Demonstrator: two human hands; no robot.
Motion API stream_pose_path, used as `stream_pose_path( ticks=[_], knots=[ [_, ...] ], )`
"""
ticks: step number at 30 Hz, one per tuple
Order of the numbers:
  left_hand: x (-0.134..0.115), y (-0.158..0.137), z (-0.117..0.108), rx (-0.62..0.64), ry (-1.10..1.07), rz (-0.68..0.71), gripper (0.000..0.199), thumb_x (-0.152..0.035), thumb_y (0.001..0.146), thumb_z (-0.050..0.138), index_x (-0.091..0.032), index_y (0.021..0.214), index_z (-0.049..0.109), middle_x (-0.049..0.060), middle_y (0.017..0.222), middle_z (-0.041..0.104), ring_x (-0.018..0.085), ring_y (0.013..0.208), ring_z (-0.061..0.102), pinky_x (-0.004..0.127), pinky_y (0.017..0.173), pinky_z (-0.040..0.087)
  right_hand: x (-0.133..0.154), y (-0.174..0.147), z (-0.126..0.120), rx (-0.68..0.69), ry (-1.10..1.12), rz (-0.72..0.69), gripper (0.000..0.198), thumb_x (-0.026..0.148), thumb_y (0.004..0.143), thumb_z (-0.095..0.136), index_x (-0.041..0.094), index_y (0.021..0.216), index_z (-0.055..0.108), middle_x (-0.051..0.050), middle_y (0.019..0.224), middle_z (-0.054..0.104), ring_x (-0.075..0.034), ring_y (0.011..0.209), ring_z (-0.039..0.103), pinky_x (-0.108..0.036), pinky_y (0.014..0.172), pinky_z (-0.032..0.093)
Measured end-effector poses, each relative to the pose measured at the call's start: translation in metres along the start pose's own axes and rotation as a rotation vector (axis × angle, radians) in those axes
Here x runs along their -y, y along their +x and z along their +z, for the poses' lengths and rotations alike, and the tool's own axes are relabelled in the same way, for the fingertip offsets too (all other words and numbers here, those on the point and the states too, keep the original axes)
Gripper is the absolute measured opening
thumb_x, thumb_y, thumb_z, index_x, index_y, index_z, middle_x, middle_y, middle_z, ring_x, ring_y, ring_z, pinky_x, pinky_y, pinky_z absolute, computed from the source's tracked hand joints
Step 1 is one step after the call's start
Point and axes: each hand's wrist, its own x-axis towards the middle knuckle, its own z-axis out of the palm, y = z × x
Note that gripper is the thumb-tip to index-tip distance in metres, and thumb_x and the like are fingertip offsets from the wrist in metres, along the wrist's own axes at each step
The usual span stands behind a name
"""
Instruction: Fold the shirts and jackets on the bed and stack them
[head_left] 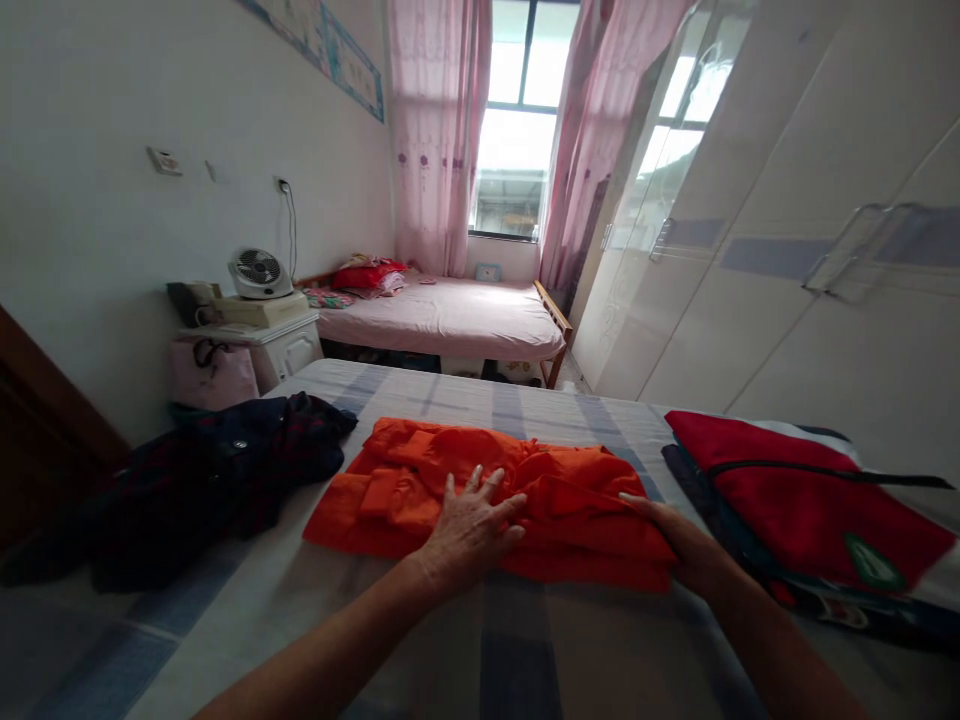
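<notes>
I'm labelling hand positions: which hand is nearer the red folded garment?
Right hand: it touches the orange garment at its right end, left of the red folded garment. The left hand rests on the orange garment's middle, farther away.

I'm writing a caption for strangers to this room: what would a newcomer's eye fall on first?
Probably the bright orange folded cloth on the striped sheet in the foreground, with the left hand spread on it and the right hand at its right end. Next might come the red folded fabric at the right, then the bright window at the back, between pink curtains.
</notes>
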Motion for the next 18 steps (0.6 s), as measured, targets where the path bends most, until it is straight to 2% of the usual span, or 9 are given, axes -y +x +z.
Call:
stream_pose_path(
  ticks=[1,3,7,10,12,14,15,18],
  knots=[
    [0.002,-0.002,0.003,0.003,-0.026,-0.005,0.043,-0.046,0.089,0.045,-0.038,0.131,0.048,0.010,0.148,0.036,0.037,0.135,0.029,0.069,0.101,0.022,0.004,-0.001,0.004,0.016,0.066,0.013,0.041,0.039,0.072,0.068,0.013,0.104,0.064,-0.011,0.092,0.072,-0.025,0.086,0.069,-0.036,0.082,0.054],
    [0.004,-0.004,0.006,0.005,-0.096,0.000,0.043,-0.045,0.091,0.040,-0.036,0.133,0.046,0.010,0.149,0.033,0.035,0.137,0.028,0.067,0.103,0.022,0.018,-0.009,0.015,-0.044,0.135,-0.017,0.036,0.032,0.071,0.068,0.015,0.102,0.063,-0.009,0.089,0.073,-0.025,0.086,0.069,-0.035,0.083,0.054],
    [0.002,-0.009,-0.003,-0.021,-0.386,0.022,0.042,-0.041,0.094,0.033,-0.034,0.133,0.045,0.007,0.149,0.034,0.028,0.137,0.029,0.063,0.107,0.020,0.070,-0.035,0.057,-0.153,0.086,-0.164,0.027,0.030,0.066,0.068,0.018,0.090,0.065,-0.009,0.082,0.073,-0.026,0.076,0.070,-0.034,0.069,0.057],
    [0.000,-0.010,-0.010,-0.078,-0.879,0.004,0.034,-0.036,0.092,0.038,-0.031,0.117,0.060,0.003,0.140,0.048,0.024,0.132,0.038,0.051,0.110,0.025,0.110,-0.048,0.106,-0.166,0.020,-0.311,0.020,0.031,0.065,0.069,0.018,0.079,0.064,-0.006,0.070,0.069,-0.019,0.059,0.065,-0.028,0.053,0.053],
    [0.000,-0.013,-0.009,-0.114,-1.236,-0.090,0.027,-0.035,0.088,0.046,-0.024,0.100,0.068,0.005,0.123,0.062,0.024,0.121,0.050,0.043,0.107,0.035,0.125,-0.044,0.144,-0.110,-0.025,-0.401,0.020,0.029,0.063,0.071,0.018,0.078,0.062,-0.002,0.066,0.066,-0.014,0.053,0.061,-0.024,0.049,0.049],
    [0.001,-0.019,-0.006,-0.165,-1.435,-0.230,0.025,-0.033,0.086,0.048,-0.019,0.093,0.067,0.008,0.111,0.067,0.024,0.112,0.057,0.040,0.102,0.042,0.127,-0.028,0.184,0.015,-0.103,-0.461,0.024,0.030,0.063,0.072,0.017,0.079,0.060,0.000,0.067,0.064,-0.011,0.053,0.057,-0.022,0.050,0.047],
    [0.001,-0.025,-0.004,-0.196,-1.457,-0.283,0.026,-0.031,0.087,0.045,-0.018,0.095,0.066,0.008,0.111,0.067,0.023,0.110,0.058,0.040,0.101,0.044,0.122,-0.018,0.204,0.085,-0.167,-0.485,0.026,0.034,0.065,0.071,0.016,0.081,0.060,0.000,0.069,0.063,-0.011,0.055,0.057,-0.023,0.051,0.047],
    [0.003,-0.053,0.001,-0.306,-1.701,-0.497,0.025,-0.021,0.084,0.041,-0.017,0.096,0.062,0.009,0.115,0.065,0.022,0.113,0.058,0.038,0.102,0.044,0.088,0.017,0.257,0.245,-0.494,-0.626,0.032,0.048,0.081,0.055,0.018,0.090,0.061,-0.002,0.077,0.063,-0.014,0.066,0.059,-0.026,0.059,0.048]
  ],
)
